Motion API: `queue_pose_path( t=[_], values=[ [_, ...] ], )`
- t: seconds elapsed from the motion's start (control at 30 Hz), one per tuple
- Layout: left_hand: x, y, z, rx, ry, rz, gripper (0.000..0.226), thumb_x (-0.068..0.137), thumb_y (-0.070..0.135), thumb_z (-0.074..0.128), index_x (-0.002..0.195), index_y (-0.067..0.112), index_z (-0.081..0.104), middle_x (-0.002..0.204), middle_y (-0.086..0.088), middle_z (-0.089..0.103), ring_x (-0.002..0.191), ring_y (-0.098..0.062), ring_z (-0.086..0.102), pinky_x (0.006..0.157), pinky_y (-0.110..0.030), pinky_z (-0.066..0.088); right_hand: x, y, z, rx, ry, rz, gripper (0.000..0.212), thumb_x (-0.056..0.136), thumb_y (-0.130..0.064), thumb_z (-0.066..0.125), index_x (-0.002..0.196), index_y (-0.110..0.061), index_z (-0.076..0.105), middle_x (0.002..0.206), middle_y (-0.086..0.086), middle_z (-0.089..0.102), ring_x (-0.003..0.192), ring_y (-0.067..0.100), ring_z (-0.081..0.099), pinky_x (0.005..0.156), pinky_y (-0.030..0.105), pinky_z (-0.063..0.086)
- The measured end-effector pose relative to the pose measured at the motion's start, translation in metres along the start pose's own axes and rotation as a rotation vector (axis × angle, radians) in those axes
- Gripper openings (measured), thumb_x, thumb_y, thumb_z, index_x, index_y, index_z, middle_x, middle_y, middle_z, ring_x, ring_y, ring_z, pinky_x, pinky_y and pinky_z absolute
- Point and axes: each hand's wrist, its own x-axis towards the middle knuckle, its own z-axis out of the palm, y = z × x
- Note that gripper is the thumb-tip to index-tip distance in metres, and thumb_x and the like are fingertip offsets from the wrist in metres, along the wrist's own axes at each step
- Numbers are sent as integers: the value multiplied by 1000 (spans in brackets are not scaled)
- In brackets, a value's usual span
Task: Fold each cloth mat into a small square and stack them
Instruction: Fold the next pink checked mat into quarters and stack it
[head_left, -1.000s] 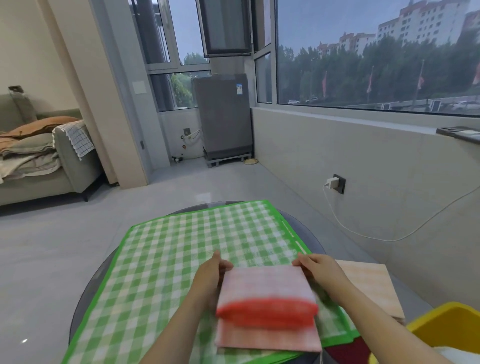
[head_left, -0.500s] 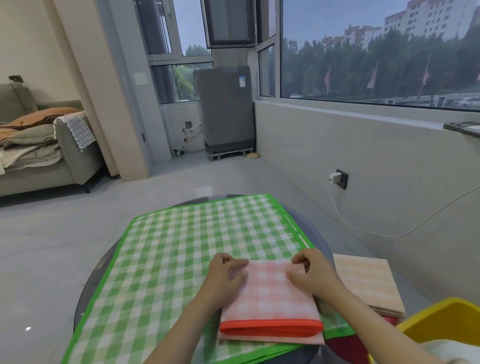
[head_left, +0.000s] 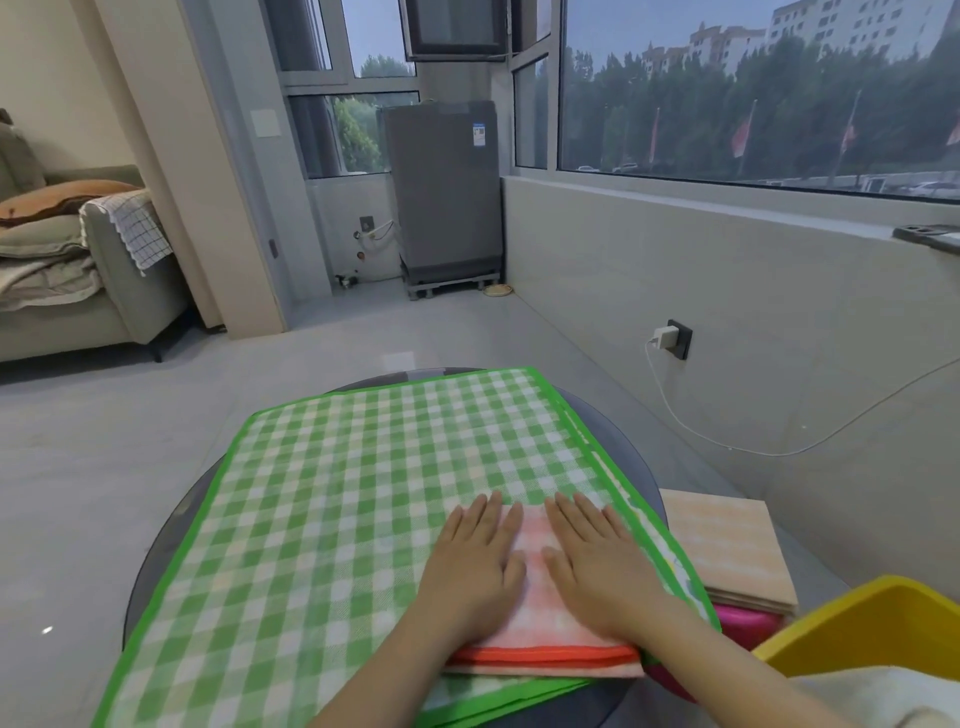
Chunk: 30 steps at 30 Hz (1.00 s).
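The folded pink mat lies flat on the near right part of the green checked mat, its red-trimmed edge toward the person and running left to right; its folded shape looks near square, slightly longer front to back. The left hand and right hand both press flat on top of it, side by side, fingers straight and pointing away, no grip curled round anything. The green mat is spread wide over the round dark bench, its long axis running away to the right, with much bare checked cloth to the left and beyond the hands. Just right, a stack of folded orange mats sits close to the green border, and a yellow bin stands at the near right corner
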Motion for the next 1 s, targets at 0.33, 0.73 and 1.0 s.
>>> queue_pose_path(
  t=[0.33, 0.73, 1.0],
  values=[
    [-14, -19, -4, -105, 66, -357, 63, 99, 46, 11, 150, 13, -4, 159, -4, -7, 146, -18, -8, 119, -39, -7, -6, 0, -1, 23, 55, 272, 73, 89, -53, -4, 149, -10, -4, 158, 4, -3, 145, 20, -2, 118, 38, -5],
    [-11, -19, -36, -709, 294, -616, 22, 81, 39, 66, 98, 25, 64, 111, 6, 63, 100, -14, 58, 89, -35, 47, 11, 7, -45, 279, 188, 376, 22, 88, -39, 55, 82, -21, 45, 88, -3, 54, 92, 20, 54, 70, 29, 35],
    [-8, 1, -83, -1202, 350, -512, 23, 83, 34, 69, 82, 12, 64, 90, -1, 67, 49, -12, 58, 45, -18, 35, -3, 44, -85, 858, 225, 344, 8, 87, -18, 59, 88, -18, 52, 65, 5, 57, 49, 22, 54, 44, 28, 44]
  ],
)
